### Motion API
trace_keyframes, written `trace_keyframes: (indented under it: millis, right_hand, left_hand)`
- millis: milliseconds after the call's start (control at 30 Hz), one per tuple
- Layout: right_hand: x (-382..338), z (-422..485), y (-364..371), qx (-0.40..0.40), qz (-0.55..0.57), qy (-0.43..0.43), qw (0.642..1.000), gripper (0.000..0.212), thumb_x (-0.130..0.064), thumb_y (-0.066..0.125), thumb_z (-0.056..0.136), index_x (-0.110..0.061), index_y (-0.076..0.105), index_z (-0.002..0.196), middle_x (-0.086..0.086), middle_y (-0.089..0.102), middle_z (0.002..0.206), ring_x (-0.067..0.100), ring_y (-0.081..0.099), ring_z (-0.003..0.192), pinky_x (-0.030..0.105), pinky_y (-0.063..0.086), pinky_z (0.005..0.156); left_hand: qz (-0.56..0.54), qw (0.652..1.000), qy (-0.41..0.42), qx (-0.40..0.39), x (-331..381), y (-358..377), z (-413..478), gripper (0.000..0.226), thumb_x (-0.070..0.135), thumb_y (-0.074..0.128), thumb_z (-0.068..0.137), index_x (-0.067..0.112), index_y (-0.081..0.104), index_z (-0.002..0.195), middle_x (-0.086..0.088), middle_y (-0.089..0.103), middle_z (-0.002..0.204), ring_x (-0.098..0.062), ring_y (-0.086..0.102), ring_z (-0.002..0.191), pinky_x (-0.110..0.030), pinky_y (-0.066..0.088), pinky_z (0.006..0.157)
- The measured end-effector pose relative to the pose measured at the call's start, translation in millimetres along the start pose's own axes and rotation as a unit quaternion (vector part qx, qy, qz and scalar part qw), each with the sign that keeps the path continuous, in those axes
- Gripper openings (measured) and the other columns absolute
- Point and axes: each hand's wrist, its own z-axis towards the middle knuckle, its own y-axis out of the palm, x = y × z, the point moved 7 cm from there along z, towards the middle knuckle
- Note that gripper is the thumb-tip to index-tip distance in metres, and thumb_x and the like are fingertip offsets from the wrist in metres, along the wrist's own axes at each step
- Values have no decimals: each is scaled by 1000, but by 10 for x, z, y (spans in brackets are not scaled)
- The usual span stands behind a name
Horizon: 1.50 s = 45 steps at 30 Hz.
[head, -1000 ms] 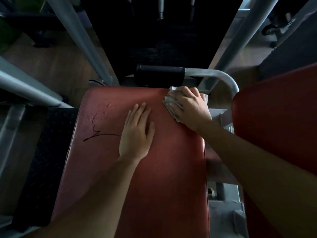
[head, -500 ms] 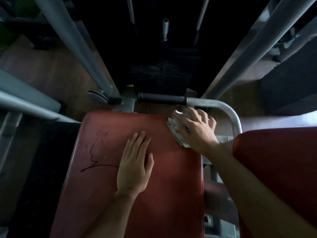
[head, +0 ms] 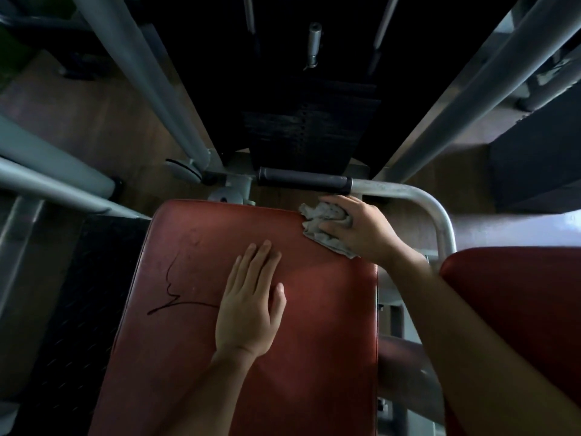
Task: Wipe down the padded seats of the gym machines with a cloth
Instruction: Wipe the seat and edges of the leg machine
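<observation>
Hands are on a red padded seat (head: pixel 314 357). The left hand (head: pixel 248 300) lies flat near the middle of the seat, with its fingers straight and close together, and it holds nothing. The right hand (head: pixel 361 231) is at the far right corner of the seat. Its fingers curl around a crumpled grey cloth (head: pixel 320 215) and press it down on that corner. Part of the cloth sticks out past the seat's far edge. A thin black squiggle (head: pixel 176 297) runs across the seat, left of the left hand. Just past the cloth is a black handle grip (head: pixel 303 179) on a bent grey bar (head: pixel 421 199). Another red pad (head: pixel 518 294) sits to the right.
</observation>
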Motion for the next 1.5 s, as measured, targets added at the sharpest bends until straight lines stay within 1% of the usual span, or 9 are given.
trace_keyframes:
  millis: [200, 300, 500, 633, 733, 1033, 1167, 1300, 1500]
  right_hand:
    - [166, -72, -106, -28, -59, 14, 998, 56, -47, 69, 89, -39, 53, 142, -18, 55, 144, 10, 52, 131, 33, 39, 110]
    - [204, -144, -95, 17, -43, 37, 998, 50, -37, 69, 92, -33, 57, 140, -15, 55, 142, 12, 52, 128, 24, 38, 105]
    - [-207, 50, 128, -20, -70, -36, 997, 48, -37, 65, 94, -32, 57, 141, -9, 55, 142, 20, 55, 128, 43, 43, 106]
    - [52, -101, -37, 5, -53, 9, 999, 46, -40, 65, 94, -38, 56, 139, -17, 54, 141, 14, 54, 127, 37, 44, 105]
    - [212, -226, -94, 53, -39, 45, 997, 42, -38, 64, 96, -34, 59, 137, -15, 56, 139, 20, 57, 122, 38, 46, 101]
    - [-195, -205, 106, 47, -69, -103, 991, 56, -31, 71, 91, -22, 54, 144, -4, 53, 145, 22, 51, 131, 39, 43, 106]
    - [-80, -340, 102, 85, -31, -95, 991, 52, -29, 73, 90, -26, 56, 139, -1, 46, 146, 18, 46, 133, 30, 42, 107]
    - [-133, -331, 167, 112, -77, -101, 986, 48, -23, 73, 90, -15, 60, 136, 7, 54, 141, 26, 50, 130, 41, 41, 110]
    - [-694, -64, 452, 63, -77, -121, 988, 45, -25, 67, 93, -19, 60, 137, 3, 58, 138, 27, 57, 123, 38, 43, 108]
  left_hand:
    - [2, 1000, 2, 5, 5, -8, 8, 49, 30, 42, 101, 13, 49, 147, 0, 36, 161, -17, 24, 153, -37, 17, 127]
    - [8, 1000, 0, 5, -2, -4, 7, 49, 30, 41, 101, 13, 48, 147, 0, 36, 161, -16, 23, 153, -36, 16, 127]
    - [5, 1000, 0, 5, -4, 2, 5, 49, 29, 43, 101, 13, 48, 147, -1, 36, 161, -17, 24, 153, -37, 18, 126]
    - [9, 1000, 3, 9, -2, 5, 5, 49, 29, 43, 101, 14, 48, 147, -1, 36, 161, -17, 24, 153, -36, 16, 127]
    - [17, 1000, 0, 3, -19, 18, 2, 49, 32, 40, 102, 15, 45, 148, 0, 34, 162, -16, 20, 154, -35, 14, 127]
    - [5, 1000, -5, 7, -10, 2, 0, 48, 32, 41, 101, 15, 48, 146, 0, 36, 161, -16, 24, 153, -35, 16, 127]
    - [3, 1000, -4, 4, -11, -11, -8, 48, 31, 40, 102, 15, 47, 147, 0, 36, 161, -15, 22, 153, -35, 14, 127]
    - [-10, 1000, -2, 8, -3, -22, -4, 47, 30, 42, 102, 15, 47, 147, 0, 36, 161, -15, 21, 153, -36, 16, 127]
    - [-57, 997, -4, 49, -34, -60, -32, 43, 19, 47, 101, 12, 52, 143, -4, 45, 154, -17, 30, 150, -37, 21, 126]
